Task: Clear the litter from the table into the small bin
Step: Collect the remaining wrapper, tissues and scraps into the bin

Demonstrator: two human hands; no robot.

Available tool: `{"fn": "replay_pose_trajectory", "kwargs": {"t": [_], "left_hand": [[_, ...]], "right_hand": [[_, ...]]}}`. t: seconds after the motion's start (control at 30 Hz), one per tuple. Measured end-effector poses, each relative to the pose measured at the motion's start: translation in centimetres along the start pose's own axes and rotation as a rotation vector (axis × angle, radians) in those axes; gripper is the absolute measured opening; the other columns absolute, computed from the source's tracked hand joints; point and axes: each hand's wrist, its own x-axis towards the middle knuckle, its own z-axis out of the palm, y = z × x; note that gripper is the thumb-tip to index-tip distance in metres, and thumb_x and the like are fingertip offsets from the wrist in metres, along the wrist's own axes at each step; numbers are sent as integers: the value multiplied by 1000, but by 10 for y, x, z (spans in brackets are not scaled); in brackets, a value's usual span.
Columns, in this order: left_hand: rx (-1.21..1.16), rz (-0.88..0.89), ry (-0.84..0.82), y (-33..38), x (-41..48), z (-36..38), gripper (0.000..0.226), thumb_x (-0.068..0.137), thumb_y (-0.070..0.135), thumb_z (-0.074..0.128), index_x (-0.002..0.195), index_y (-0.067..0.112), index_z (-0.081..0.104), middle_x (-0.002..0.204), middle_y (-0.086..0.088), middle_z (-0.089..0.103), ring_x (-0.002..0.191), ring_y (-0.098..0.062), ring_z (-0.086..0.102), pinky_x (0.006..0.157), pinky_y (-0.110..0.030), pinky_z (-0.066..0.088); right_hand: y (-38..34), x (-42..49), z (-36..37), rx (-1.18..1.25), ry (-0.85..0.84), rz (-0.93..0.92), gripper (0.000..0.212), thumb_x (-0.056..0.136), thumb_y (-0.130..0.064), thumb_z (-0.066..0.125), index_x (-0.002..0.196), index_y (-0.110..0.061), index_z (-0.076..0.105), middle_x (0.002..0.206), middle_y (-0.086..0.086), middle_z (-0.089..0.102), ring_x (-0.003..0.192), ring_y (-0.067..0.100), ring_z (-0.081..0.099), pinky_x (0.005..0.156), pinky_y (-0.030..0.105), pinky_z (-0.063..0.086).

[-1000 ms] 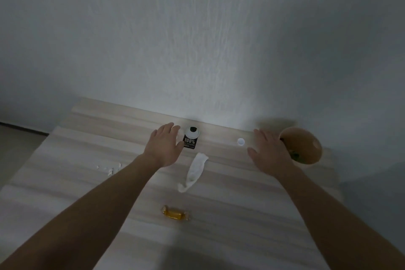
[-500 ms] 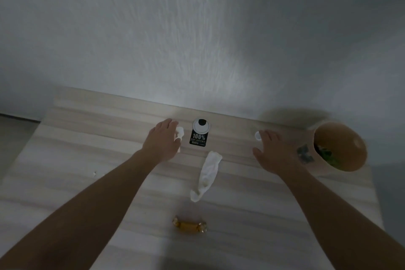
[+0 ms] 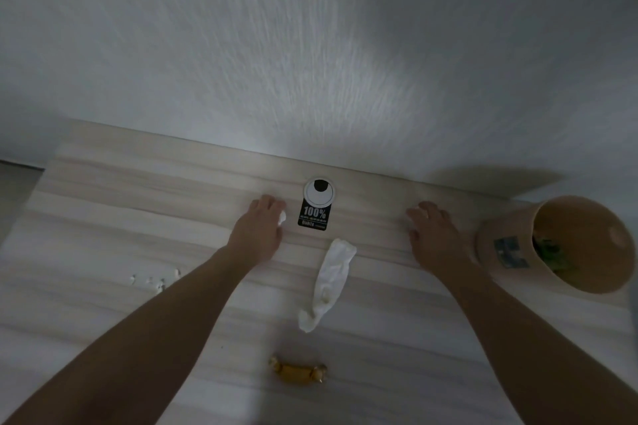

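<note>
Though crumpled, soft white tissue point(image 3: 328, 283)

Two bare arms reach over a pale striped worktop point(image 3: 103, 217) by a white wall point(image 3: 310, 45). The left hand point(image 3: 257, 235) pinches a small white scrap point(image 3: 282, 217) in its fingers point(image 3: 272, 203) just beside a black tag point(image 3: 313, 217) that says 100%, and the right hand point(image 3: 431, 238) lies flat near a tan bin point(image 3: 500, 245) with green bits inside. A long white tissue point(image 3: 328, 283), a gold wrapped candy point(image 3: 297, 370) and some white crumbs point(image 3: 155, 281) lie on the worktop.
</note>
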Motion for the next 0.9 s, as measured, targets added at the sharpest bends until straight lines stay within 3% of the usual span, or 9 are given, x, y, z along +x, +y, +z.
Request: {"fn": "replay_pose_trajectory", "kwargs": {"t": [0.13,0.27,0.47,0.6,0.73,0.8,0.9], "left_hand": [[-86,-36,-16,-2,-1,4,26,85,6,54,110,13,53,108,-8,53,94,-27,53,74,-36,47],[-110,-65,5,1,-6,3,14,92,21,50,104,13,52,99,-7,57,84,-27,57,71,-37,48],[-60,-94,31,10,-19,-10,31,98,39,41,100,12,55,90,-3,55,79,-22,55,72,-36,47],[-87,-119,90,22,-35,-19,24,97,32,42,91,11,54,86,-5,55,76,-24,56,70,-36,47],[-134,-147,142,31,-57,-28,14,96,23,41,96,16,53,91,-3,59,79,-22,58,71,-35,48],[-159,-153,154,33,-71,-29,15,96,19,42,106,18,53,100,-3,61,85,-22,60,78,-37,49],[-146,-148,143,37,-96,-25,25,93,9,43,114,19,53,109,-2,61,89,-21,60,80,-36,50]], "right_hand": [[-1,0,2,44,10,56,27,79,1,56,103,-8,62,115,21,50,91,38,50,76,39,46],[0,-3,0,36,-4,85,24,79,-5,58,103,-8,60,109,21,52,91,38,52,77,38,44],[-11,-17,-12,-1,-23,94,15,87,-21,51,98,-11,53,97,14,55,92,33,52,71,36,42],[-20,-33,-21,-38,-2,91,16,93,-27,41,90,-14,49,89,8,53,78,26,46,65,32,35],[-30,-49,-24,-45,-1,106,27,97,-31,36,85,-13,52,86,10,59,69,25,47,62,32,36],[-34,-59,-22,-30,-2,112,29,97,-32,37,82,-13,52,85,12,62,71,28,53,63,32,37],[-41,-75,-19,18,-26,105,20,96,-26,40,94,-12,56,90,12,63,85,32,62,69,34,45]]}}
